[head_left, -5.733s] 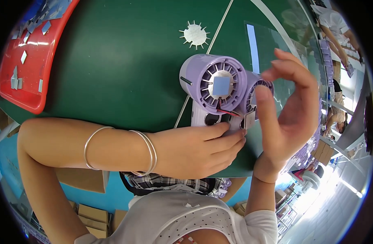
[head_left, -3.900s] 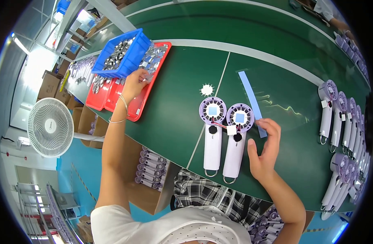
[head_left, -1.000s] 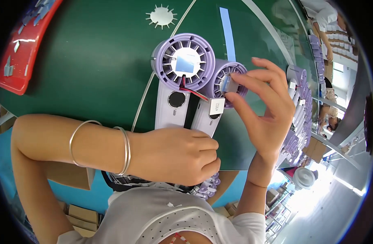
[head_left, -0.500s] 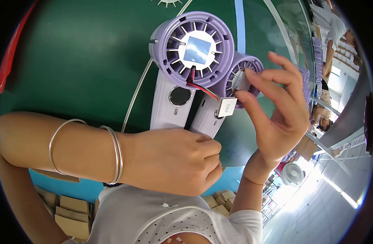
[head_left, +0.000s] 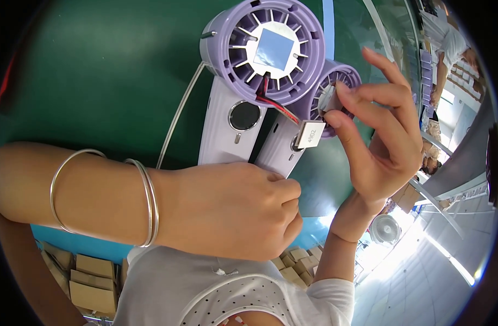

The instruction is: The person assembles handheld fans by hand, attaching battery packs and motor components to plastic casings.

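A lilac handheld fan with a round head stands out in front, its white finned hub carrying a bluish square pad. My left hand is closed at the lower end of its handle; the fingertips are hidden. Red and black wires lead from the hub to a white square plate, which hangs at the right. My right hand pinches a small greyish, shiny square piece between thumb and index finger, other fingers raised. Behind that piece is a second lilac fan, partly covered.
The fans are above a green table mat. A white cable runs across it, and a light blue strip lies farther off. Cardboard boxes are below the table edge. Another person is at the far right.
The fans and both hands sit slightly higher and farther right in the picture, partly with a shift of the view. My right hand keeps its pinch on the small square piece.
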Demonstrator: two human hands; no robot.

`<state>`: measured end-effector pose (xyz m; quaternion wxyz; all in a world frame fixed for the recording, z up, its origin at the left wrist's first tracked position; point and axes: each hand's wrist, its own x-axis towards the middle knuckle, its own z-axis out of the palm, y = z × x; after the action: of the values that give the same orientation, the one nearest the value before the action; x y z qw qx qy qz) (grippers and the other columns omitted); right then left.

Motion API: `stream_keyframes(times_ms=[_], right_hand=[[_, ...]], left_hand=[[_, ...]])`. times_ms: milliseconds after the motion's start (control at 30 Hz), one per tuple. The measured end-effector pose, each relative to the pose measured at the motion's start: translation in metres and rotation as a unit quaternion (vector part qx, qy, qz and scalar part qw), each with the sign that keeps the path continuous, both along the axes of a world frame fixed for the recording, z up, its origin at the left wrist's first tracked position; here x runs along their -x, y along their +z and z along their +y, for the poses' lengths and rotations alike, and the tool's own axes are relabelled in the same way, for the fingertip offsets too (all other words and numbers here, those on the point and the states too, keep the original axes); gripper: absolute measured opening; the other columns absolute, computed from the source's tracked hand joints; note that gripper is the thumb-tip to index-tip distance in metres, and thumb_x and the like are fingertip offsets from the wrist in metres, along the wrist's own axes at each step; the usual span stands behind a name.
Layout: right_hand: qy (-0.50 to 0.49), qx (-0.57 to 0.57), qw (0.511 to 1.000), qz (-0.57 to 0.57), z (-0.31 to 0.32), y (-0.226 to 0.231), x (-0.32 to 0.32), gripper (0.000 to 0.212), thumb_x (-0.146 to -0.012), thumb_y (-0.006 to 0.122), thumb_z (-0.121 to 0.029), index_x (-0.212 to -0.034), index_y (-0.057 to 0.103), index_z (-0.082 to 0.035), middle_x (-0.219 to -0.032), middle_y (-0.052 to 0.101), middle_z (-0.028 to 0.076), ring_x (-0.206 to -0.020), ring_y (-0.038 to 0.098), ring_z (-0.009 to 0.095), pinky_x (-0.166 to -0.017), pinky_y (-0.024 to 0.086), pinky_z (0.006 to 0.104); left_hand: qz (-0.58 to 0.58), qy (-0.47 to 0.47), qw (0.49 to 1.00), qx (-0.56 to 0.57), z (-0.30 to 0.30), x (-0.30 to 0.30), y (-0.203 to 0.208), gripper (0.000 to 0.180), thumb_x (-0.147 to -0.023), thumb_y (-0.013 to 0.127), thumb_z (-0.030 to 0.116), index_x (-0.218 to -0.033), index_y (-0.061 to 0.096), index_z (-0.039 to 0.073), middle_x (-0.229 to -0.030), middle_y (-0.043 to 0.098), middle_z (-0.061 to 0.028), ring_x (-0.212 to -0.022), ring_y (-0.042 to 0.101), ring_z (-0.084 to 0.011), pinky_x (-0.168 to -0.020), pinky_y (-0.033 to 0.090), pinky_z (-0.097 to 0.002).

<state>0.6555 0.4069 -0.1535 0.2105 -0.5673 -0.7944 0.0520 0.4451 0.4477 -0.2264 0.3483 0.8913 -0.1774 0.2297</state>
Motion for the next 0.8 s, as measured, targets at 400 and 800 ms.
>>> stream_keyframes(times_ms=[400,800], right_hand=[[-0.013,-0.035,0.998,-0.048,-0.004,0.027,0.004,0.032,-0.065,0.082,0.0,-0.096,0.076,0.001,-0.093,0.065,0.009,-0.114,0.062,0.039,-0.105,0.041,0.0554],[-0.119,-0.141,0.983,-0.024,-0.03,0.13,0.043,0.031,-0.076,0.079,-0.018,-0.1,0.07,0.0,-0.097,0.067,0.013,-0.114,0.058,0.043,-0.093,0.05,0.0491]], left_hand=[[0.057,-0.02,0.99,0.125,0.011,-0.006,0.032,0.02,-0.079,0.07,0.011,-0.095,0.066,0.0,-0.085,0.067,-0.0078,-0.09,0.067,-0.0192,-0.064,0.06,-0.0261],[0.159,-0.095,0.675,0.714,0.071,-0.024,0.136,0.054,-0.096,0.066,0.018,-0.141,0.042,0.0,-0.115,0.07,-0.0152,-0.101,0.068,-0.0167,-0.079,0.057,-0.0293]])
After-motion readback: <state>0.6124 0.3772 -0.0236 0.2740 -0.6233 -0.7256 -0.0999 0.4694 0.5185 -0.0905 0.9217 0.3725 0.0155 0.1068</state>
